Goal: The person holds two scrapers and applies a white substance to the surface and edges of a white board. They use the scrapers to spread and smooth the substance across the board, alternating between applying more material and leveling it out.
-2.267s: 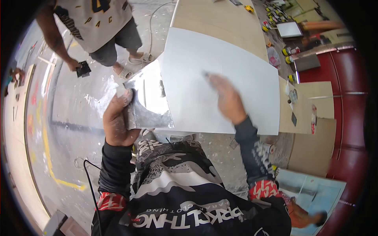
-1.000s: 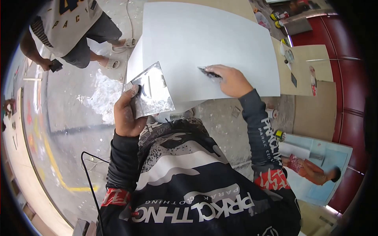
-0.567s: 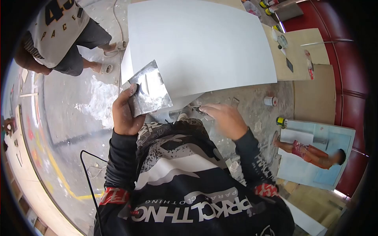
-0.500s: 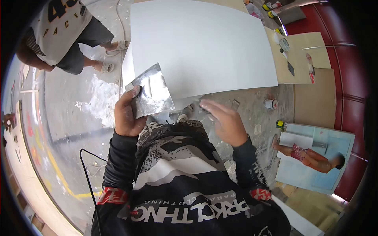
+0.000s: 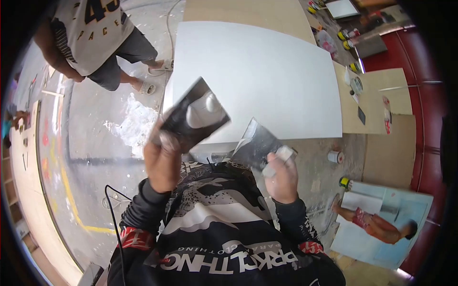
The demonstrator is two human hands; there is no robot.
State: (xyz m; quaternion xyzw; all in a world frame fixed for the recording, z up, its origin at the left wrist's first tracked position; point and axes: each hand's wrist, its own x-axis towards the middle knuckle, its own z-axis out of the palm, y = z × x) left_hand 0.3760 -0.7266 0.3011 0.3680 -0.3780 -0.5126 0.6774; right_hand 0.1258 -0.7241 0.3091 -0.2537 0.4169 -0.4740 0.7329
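My left hand (image 5: 163, 164) grips a flat metal putty plate (image 5: 191, 136) by its lower corner. A lump of white putty (image 5: 205, 112) lies on its upward face. In my right hand (image 5: 284, 181), closed around its pale grip, is a broad metal putty knife (image 5: 257, 148), slightly blurred. The blade points up and left, apart from the plate. Both tools are raised between my body and a white panel (image 5: 267, 81), the plate covering part of the panel's near left side in view.
A person in a light shirt (image 5: 90, 33) stands at the left beyond the panel. Another person (image 5: 377, 226) is at the right beside a light blue board (image 5: 415, 205). A can (image 5: 336, 157) stands on the floor. A phone (image 5: 361, 115) lies on the wooden board.
The plate in my left hand has tilted, so its putty-bearing face now shows. My right hand has turned, bringing the putty knife's blade into view. The panel sits lower in view.
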